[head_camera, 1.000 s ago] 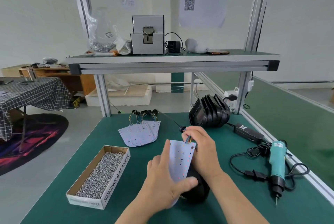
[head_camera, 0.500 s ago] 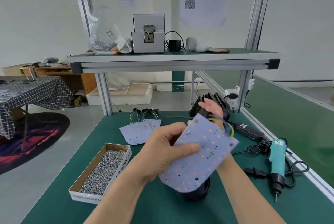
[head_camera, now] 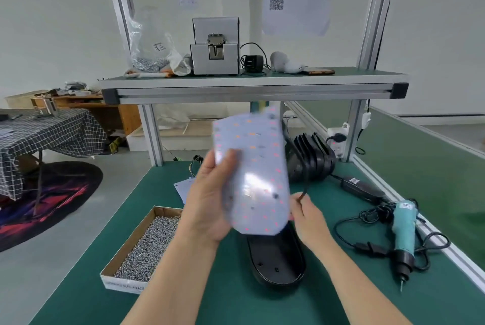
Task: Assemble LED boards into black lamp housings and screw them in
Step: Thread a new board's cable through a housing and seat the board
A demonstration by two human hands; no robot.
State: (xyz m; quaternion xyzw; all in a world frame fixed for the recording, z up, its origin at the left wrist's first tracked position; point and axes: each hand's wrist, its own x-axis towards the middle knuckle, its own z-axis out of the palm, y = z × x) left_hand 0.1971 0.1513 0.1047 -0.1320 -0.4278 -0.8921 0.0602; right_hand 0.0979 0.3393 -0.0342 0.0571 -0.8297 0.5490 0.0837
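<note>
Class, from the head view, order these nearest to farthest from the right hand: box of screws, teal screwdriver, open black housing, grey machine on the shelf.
From the right hand:
1. black housing, right beside it.
2. teal screwdriver, to its right.
3. box of screws, far left.
4. grey machine, back on the shelf.

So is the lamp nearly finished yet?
Not yet, it's early. Done: one black housing lies open on the mat. In hand: the left hand holds an LED board up above it, and the right hand pinches a black wire. Left: fit the board and screw it down; the screws sit in their box and the screwdriver lies untouched. More housings wait behind.
</note>
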